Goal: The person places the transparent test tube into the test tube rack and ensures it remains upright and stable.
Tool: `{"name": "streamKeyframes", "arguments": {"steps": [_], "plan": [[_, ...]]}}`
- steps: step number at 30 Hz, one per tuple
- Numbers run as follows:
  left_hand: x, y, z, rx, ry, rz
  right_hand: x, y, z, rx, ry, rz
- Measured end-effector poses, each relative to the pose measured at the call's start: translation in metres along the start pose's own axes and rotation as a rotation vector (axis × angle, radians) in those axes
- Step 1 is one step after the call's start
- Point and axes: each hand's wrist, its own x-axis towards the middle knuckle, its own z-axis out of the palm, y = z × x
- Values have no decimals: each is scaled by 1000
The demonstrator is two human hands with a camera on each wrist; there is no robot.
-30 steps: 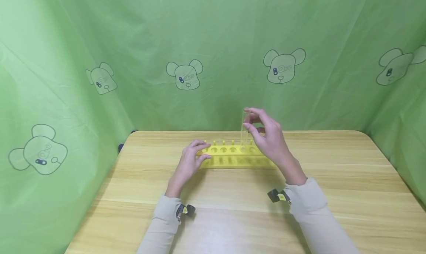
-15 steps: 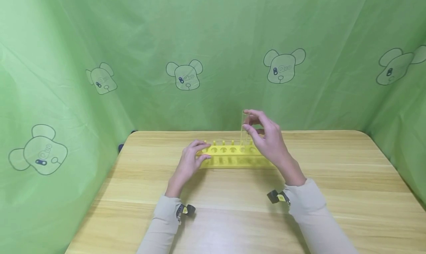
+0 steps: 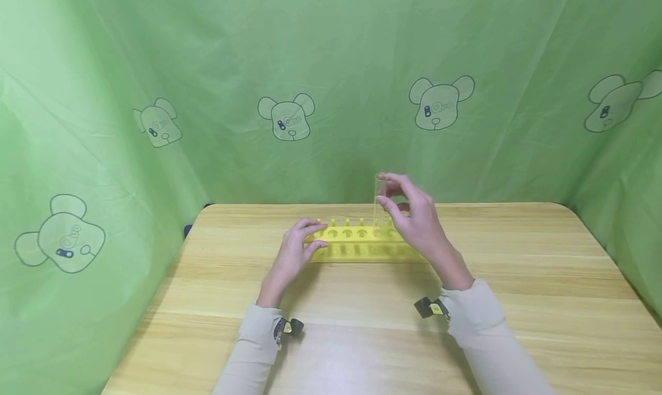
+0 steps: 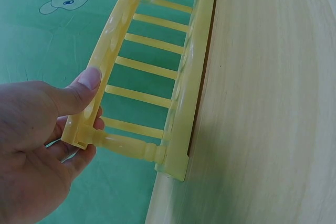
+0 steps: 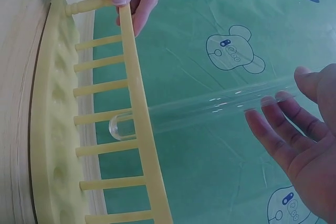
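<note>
Clear glass test tube (image 3: 379, 202), upright, round-bottomed, in yellow rack (image 3: 362, 242)

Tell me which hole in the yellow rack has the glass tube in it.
The fifth hole from the end the left hand holds: the clear test tube passes through it; the other holes are empty.

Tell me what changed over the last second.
The right hand, pinching the top of the clear test tube, lowered it a little further into a hole of the yellow test tube rack. The left hand kept gripping the rack's left end, and the rack stayed put on the wooden table.
</note>
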Motion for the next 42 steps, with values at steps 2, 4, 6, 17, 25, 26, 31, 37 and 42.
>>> {"name": "streamKeyframes", "arguments": {"steps": [2,4,6,17,25,26,31,37,42], "plan": [[0,0,0,-3,-1,1,0,0,0,0,-1,2],[0,1,0,-4,-2,1,-1,1,0,1,-2,4],[0,1,0,-9,-8,-7,-1,1,1,0,-3,6],[0,2,0,1,-5,-11,-3,6,2,-15,-4,16],[1,1,0,-1,-7,0,-4,8,3,-14,-4,19],[1,1,0,-1,-7,1,-5,8,3,-15,-4,18],[1,1,0,-2,-10,-6,-5,8,3,-3,-2,17],[1,1,0,4,-9,-14,-6,9,4,13,-1,17],[1,3,-1,7,-11,-16,-7,10,5,15,-5,25]]}}
